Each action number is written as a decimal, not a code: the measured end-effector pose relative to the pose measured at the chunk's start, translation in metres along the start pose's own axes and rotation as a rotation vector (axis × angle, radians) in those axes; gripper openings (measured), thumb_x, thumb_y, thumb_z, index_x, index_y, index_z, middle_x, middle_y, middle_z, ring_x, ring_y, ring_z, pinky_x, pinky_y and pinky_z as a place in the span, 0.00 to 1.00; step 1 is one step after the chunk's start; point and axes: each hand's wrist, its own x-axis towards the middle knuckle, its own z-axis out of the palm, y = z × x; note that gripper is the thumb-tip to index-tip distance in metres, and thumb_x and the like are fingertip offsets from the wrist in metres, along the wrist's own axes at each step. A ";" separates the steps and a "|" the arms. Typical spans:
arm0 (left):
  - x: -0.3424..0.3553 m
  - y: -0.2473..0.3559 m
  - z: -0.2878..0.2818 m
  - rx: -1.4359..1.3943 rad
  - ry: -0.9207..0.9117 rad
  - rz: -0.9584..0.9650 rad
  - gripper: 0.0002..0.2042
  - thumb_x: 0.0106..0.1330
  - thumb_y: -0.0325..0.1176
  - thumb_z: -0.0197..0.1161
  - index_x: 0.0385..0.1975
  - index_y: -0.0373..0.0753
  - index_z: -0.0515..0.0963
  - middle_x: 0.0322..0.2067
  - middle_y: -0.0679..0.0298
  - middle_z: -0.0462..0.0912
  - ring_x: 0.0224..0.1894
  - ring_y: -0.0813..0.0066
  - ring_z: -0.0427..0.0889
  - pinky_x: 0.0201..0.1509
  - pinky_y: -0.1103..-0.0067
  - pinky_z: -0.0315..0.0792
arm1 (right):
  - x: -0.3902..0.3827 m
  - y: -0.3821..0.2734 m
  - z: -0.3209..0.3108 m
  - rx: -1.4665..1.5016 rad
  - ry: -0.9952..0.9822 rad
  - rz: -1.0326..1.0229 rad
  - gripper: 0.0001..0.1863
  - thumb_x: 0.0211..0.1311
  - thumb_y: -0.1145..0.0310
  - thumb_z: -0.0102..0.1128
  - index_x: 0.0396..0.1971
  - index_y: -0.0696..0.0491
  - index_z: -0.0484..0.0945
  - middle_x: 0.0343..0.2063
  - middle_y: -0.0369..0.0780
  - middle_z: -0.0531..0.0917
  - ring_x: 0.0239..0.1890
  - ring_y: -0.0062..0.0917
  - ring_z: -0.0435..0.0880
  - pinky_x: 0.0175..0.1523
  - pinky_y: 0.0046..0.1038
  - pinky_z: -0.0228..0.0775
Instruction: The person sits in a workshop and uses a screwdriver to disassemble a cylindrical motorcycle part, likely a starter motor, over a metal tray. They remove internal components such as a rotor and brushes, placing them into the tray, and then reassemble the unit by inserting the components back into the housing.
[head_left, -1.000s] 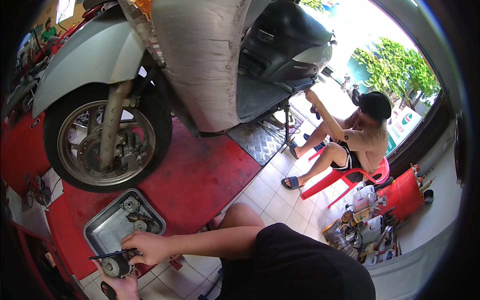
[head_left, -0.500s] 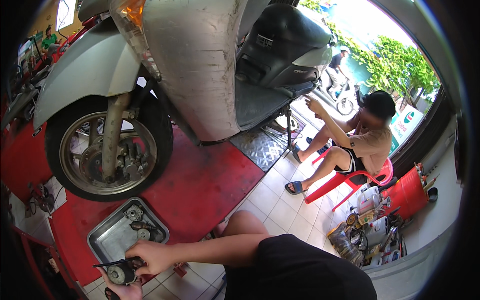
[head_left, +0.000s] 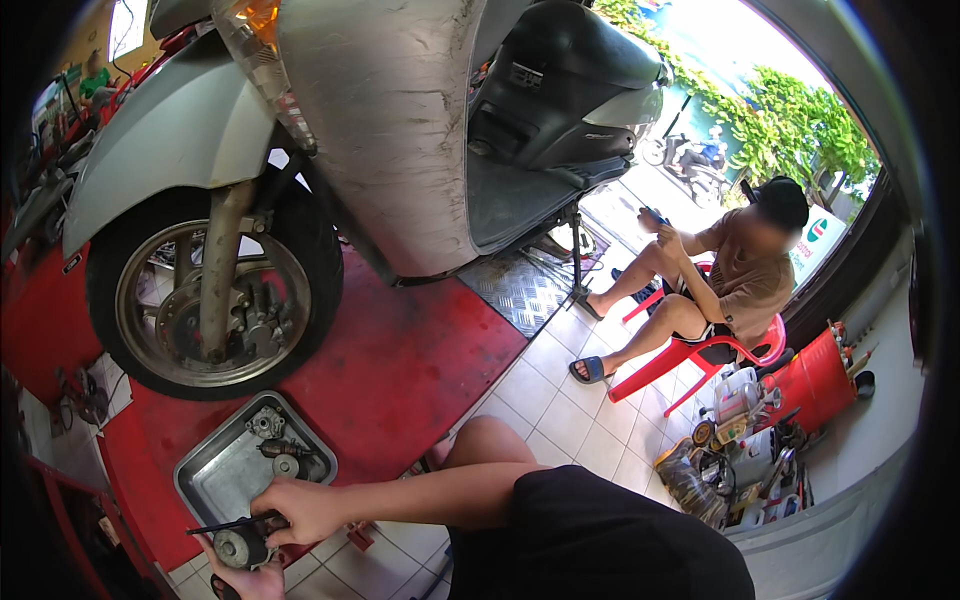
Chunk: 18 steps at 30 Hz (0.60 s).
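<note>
My left hand [head_left: 255, 583] is wrapped round a cylindrical metal motor housing [head_left: 236, 548], its round end turned up. Just above it my right hand [head_left: 300, 508] grips a slim black tool [head_left: 222, 524], which lies across the top of the housing and points left; its exact kind is not clear. Both hands are at the near edge of a metal tray [head_left: 210, 478]. Inside the tray lie a grey cast end cover [head_left: 267, 422], a dark spindle-shaped part [head_left: 283, 449] and a small round metal piece [head_left: 286, 468].
A silver scooter [head_left: 385, 130] stands over a red platform [head_left: 400, 340], its front wheel [head_left: 215, 300] just behind the tray. To the right, a person [head_left: 765, 260] sits on a red plastic chair [head_left: 650, 375]. Bottles and tools crowd around a red drum [head_left: 805, 380].
My hands, the housing and the tool have hardly moved. The seated person has leaned back and lowered their hands. Outside, a passing rider has gone from beside the scooter's tail.
</note>
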 end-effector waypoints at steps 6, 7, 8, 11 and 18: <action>0.002 -0.003 0.003 -0.086 0.059 -0.018 0.31 0.67 0.67 0.51 0.48 0.41 0.77 0.44 0.62 0.82 0.49 0.62 0.81 0.55 0.63 0.74 | -0.001 0.001 0.001 0.010 0.038 -0.044 0.17 0.47 0.71 0.71 0.38 0.62 0.79 0.26 0.48 0.82 0.33 0.41 0.84 0.39 0.36 0.73; 0.003 0.000 -0.002 -0.101 0.007 -0.008 0.34 0.65 0.68 0.52 0.53 0.42 0.75 0.48 0.62 0.81 0.52 0.62 0.80 0.56 0.62 0.73 | 0.004 0.006 0.006 -0.068 0.056 -0.113 0.17 0.47 0.69 0.70 0.37 0.62 0.80 0.25 0.49 0.82 0.33 0.41 0.84 0.38 0.37 0.73; 0.007 -0.001 -0.007 -0.118 -0.042 0.004 0.36 0.62 0.69 0.54 0.58 0.43 0.74 0.52 0.61 0.80 0.54 0.62 0.79 0.57 0.61 0.73 | 0.008 0.012 0.008 -0.144 0.069 -0.183 0.18 0.48 0.68 0.70 0.37 0.62 0.80 0.25 0.49 0.82 0.33 0.42 0.85 0.38 0.37 0.73; 0.007 -0.005 -0.008 -0.117 -0.105 0.052 0.36 0.65 0.68 0.49 0.59 0.43 0.73 0.52 0.61 0.81 0.52 0.58 0.80 0.56 0.60 0.75 | 0.003 0.009 0.006 -0.123 0.003 -0.075 0.20 0.51 0.63 0.71 0.40 0.61 0.80 0.27 0.49 0.84 0.28 0.38 0.86 0.34 0.35 0.76; 0.004 0.004 -0.015 -0.150 -0.114 -0.083 0.43 0.63 0.72 0.52 0.46 0.26 0.74 0.47 0.50 0.81 0.51 0.57 0.80 0.59 0.63 0.73 | 0.003 -0.020 0.004 -0.170 0.012 0.066 0.17 0.53 0.68 0.72 0.39 0.61 0.81 0.23 0.45 0.83 0.22 0.29 0.81 0.31 0.30 0.73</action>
